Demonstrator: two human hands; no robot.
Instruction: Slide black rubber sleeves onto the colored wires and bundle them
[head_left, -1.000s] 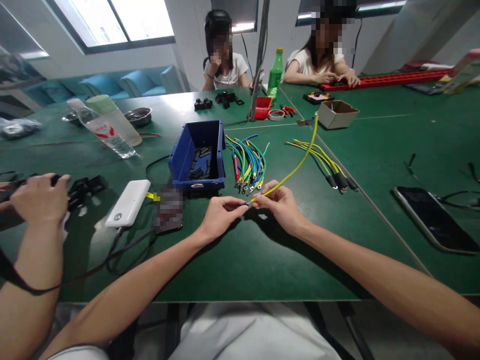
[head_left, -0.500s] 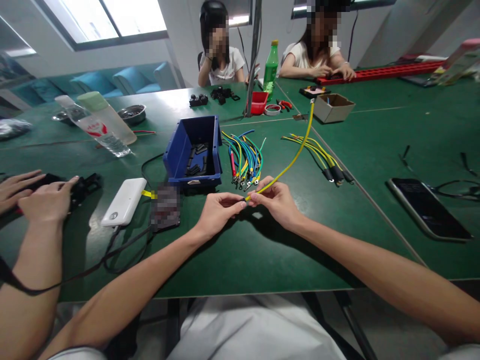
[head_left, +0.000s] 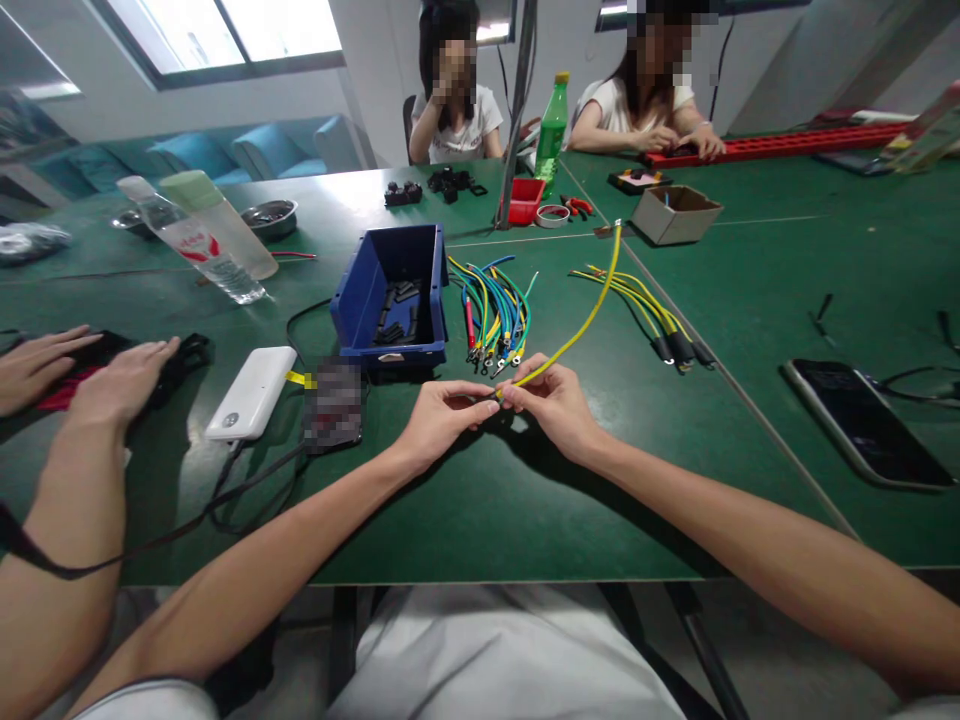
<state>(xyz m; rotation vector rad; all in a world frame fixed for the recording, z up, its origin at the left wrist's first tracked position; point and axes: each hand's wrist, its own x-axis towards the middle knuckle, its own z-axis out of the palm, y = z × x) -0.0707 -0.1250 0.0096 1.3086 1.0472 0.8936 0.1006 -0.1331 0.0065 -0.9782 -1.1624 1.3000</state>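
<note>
Between the thumb and fingers of my right hand [head_left: 559, 408], a yellow wire [head_left: 587, 328] is pinched near its lower end. Its long free part curves up and away to a bare metal tip. My left hand [head_left: 442, 425] is closed at that lower end, fingertips around a small black sleeve mostly hidden by them. Beyond my hands lies a bunch of blue, green and yellow wires [head_left: 495, 310] with ring terminals. To the right rest several yellow wires with black sleeves [head_left: 681, 347] on their ends. A blue bin [head_left: 349, 310] holds short black sleeves.
At left are a white power bank [head_left: 253, 393] with cables and a co-worker's hands [head_left: 124, 380] on a black and red item. Bottles [head_left: 217, 260] stand behind. A phone [head_left: 862, 420] lies at right, a cardboard box [head_left: 675, 222] farther back. Two people sit opposite.
My hands stay together at the wire's lower end, with a slight shift of the fingertips and of the wire's upper tip. The co-worker's hands at left have flattened over their item. The view has shifted slightly.
</note>
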